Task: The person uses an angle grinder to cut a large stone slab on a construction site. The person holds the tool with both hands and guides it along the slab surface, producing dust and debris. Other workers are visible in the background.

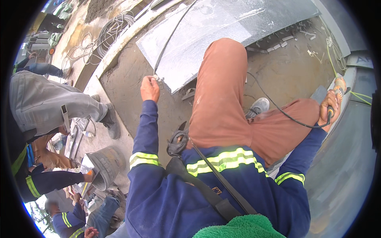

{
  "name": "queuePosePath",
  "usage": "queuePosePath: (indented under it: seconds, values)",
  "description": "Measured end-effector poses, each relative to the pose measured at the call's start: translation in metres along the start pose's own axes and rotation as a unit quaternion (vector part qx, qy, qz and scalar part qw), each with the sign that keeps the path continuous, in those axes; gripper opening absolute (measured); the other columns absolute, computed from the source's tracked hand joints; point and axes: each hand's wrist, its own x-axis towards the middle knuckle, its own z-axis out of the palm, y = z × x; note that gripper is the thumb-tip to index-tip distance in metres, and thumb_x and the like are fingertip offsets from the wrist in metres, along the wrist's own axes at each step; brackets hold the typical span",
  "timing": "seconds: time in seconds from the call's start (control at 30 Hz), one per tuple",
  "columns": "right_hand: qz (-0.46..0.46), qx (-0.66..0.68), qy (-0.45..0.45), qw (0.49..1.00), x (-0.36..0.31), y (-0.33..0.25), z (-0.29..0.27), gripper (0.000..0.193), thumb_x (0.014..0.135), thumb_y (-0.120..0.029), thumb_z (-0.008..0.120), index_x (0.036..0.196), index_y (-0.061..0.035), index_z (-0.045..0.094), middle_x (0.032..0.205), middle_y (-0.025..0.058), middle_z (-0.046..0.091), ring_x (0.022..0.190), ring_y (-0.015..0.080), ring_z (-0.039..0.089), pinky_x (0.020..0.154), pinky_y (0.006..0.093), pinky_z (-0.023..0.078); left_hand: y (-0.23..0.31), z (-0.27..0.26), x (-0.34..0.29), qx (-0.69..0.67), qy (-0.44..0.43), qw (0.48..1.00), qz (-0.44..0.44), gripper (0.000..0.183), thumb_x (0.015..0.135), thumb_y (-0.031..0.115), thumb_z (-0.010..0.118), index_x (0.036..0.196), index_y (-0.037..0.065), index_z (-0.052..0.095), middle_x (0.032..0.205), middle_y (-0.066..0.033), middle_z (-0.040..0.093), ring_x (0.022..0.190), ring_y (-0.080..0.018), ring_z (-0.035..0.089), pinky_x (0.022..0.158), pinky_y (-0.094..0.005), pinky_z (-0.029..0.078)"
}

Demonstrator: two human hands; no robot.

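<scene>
My left hand [150, 89] is closed, pinching a small pale piece [157, 77] that looks like a cable connector, though its details are too small to make out. A dark cable [171, 37] runs to it across a grey sheet [206, 29]. Out at the far right, my right hand [332, 106] is wrapped round a corded power tool [339, 86] with orange and dark parts. Its black cord [291, 118] loops over my right leg and up between my knees. The tool's working end is hard to make out.
Coiled cable [113, 31] lies at the far left. Co-workers' legs [59, 101] and a bucket [104, 166] with a co-worker's hand are on the left. Small offcuts [283, 41] litter the ground beyond my knees. A grey panel [341, 158] stands along my right side.
</scene>
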Motion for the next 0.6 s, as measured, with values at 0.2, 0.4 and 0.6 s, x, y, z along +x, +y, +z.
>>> queuePosePath:
  seconds: [0.2,0.4,0.6]
  values:
    - [-0.009,0.011,0.001,1.000,-0.003,-0.012,-0.004,0.014,0.103,0.003,0.053,0.103,0.0007,0.039,0.081,0.0075,0.045,0.062,0.0148,0.053,0.053,0.0279,0.051,-0.048,-0.026,-0.003,-0.186,-0.079,0.959,-0.198,0.018,0.094,0.014,0.056,0.095,0.002,0.069,0.078,-0.0089,0.070,0.066,-0.0176,0.070,0.061,-0.0340,0.057]
    - [0.016,0.003,-0.019,1.000,0.012,-0.012,-0.014,0.011,0.106,-0.002,0.050,0.106,0.0034,0.040,0.081,0.0070,0.045,0.063,0.0139,0.051,0.054,0.0273,0.049,-0.046,0.046,-0.047,-0.293,-0.095,0.866,-0.395,0.030,0.090,0.022,0.050,0.093,-0.002,0.070,0.073,-0.0138,0.068,0.054,-0.0226,0.064,0.049,-0.0368,0.052]
    - [0.015,-0.012,-0.046,0.999,0.006,-0.009,-0.023,0.015,0.109,-0.008,0.049,0.112,0.0056,0.042,0.082,0.0057,0.044,0.066,0.0125,0.050,0.056,0.0268,0.048,-0.013,0.064,-0.036,-0.336,-0.056,0.818,-0.463,0.043,0.091,0.037,0.054,0.089,-0.004,0.067,0.066,-0.0152,0.062,0.049,-0.0242,0.057,0.043,-0.0393,0.044]
